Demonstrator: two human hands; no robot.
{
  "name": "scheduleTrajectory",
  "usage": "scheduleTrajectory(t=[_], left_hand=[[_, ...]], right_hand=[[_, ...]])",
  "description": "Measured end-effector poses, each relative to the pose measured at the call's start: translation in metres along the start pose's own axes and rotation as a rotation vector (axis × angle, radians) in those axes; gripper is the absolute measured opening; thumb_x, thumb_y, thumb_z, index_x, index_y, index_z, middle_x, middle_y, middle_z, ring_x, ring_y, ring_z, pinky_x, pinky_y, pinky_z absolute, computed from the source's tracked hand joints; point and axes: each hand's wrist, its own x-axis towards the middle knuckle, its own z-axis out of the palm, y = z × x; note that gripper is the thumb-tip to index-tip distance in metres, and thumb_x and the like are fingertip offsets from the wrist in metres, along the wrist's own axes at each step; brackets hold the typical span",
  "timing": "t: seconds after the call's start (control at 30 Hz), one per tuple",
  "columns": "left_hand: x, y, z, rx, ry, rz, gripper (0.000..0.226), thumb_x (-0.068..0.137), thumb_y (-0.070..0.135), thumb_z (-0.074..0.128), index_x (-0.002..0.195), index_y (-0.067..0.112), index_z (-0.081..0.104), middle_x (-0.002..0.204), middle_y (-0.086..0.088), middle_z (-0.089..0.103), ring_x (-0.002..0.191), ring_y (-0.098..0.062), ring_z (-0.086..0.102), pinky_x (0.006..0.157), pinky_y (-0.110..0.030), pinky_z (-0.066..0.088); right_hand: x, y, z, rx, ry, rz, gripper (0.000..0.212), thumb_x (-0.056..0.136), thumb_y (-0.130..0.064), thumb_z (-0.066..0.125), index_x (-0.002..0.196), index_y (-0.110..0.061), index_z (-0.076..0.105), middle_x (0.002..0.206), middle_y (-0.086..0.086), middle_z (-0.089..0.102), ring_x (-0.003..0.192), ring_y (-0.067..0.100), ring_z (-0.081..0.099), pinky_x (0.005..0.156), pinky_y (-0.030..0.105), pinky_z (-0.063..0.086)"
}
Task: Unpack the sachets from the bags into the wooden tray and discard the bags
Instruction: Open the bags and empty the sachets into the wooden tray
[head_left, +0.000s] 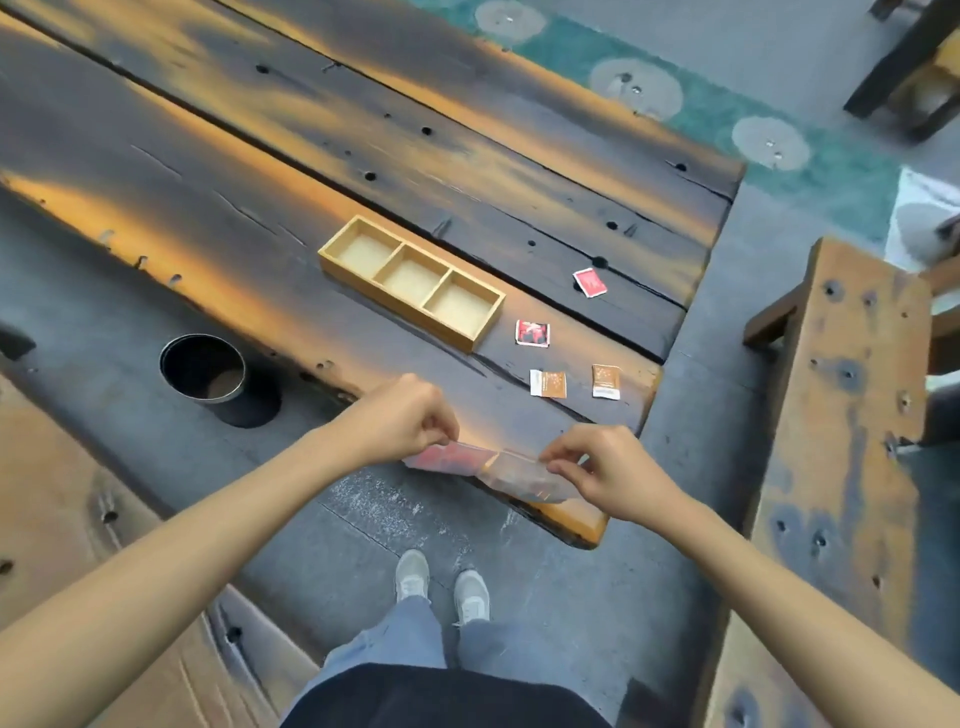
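Observation:
A clear plastic bag (498, 470) with a red sachet inside hangs over the table's near edge. My left hand (400, 418) pinches its left top edge and my right hand (605, 467) pinches its right top edge. The wooden tray (332, 244) with three compartments lies further back on the table, and nothing is in it. To the right of the tray, loose on the table, lie two red sachets (589, 282) (532, 332) and two brown sachets (548, 383) (605, 382).
A dark round bin (205, 374) stands on the floor to the left, below the table edge. A wooden bench (841, 441) runs along the right. My feet (441, 587) are on the grey floor close to the table's near corner.

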Motion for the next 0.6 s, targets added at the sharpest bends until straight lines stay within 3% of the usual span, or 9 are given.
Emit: scheduleTrajectory(t=[0.17, 0.33, 0.6], left_hand=[[0.036, 0.006, 0.015, 0.007, -0.111, 0.084, 0.021, 0.08, 0.012, 0.069, 0.085, 0.028, 0.082, 0.081, 0.009, 0.078, 0.066, 0.0, 0.06, 0.07, -0.022, 0.053], [0.079, 0.01, 0.024, 0.02, -0.191, 0.149, 0.017, 0.082, 0.009, 0.071, 0.087, 0.021, 0.082, 0.081, 0.004, 0.079, 0.066, -0.003, 0.061, 0.068, -0.02, 0.045], [0.158, 0.01, 0.031, 0.18, -0.253, 0.205, 0.013, 0.083, 0.013, 0.07, 0.089, 0.021, 0.079, 0.088, 0.001, 0.079, 0.085, -0.019, 0.072, 0.078, -0.037, 0.058]], right_hand=[[-0.018, 0.012, 0.004, 0.005, 0.038, 0.125, 0.015, 0.092, -0.017, 0.069, 0.101, -0.023, 0.08, 0.093, -0.008, 0.076, 0.082, 0.01, 0.069, 0.076, 0.029, 0.058], [-0.014, 0.035, 0.007, -0.009, 0.1, 0.266, 0.018, 0.092, -0.017, 0.067, 0.102, -0.025, 0.08, 0.096, -0.008, 0.078, 0.085, 0.012, 0.07, 0.08, 0.037, 0.058], [0.017, 0.076, 0.002, -0.005, 0.132, 0.458, 0.017, 0.095, -0.021, 0.065, 0.105, -0.025, 0.079, 0.104, -0.007, 0.079, 0.095, 0.014, 0.072, 0.085, 0.039, 0.06]])
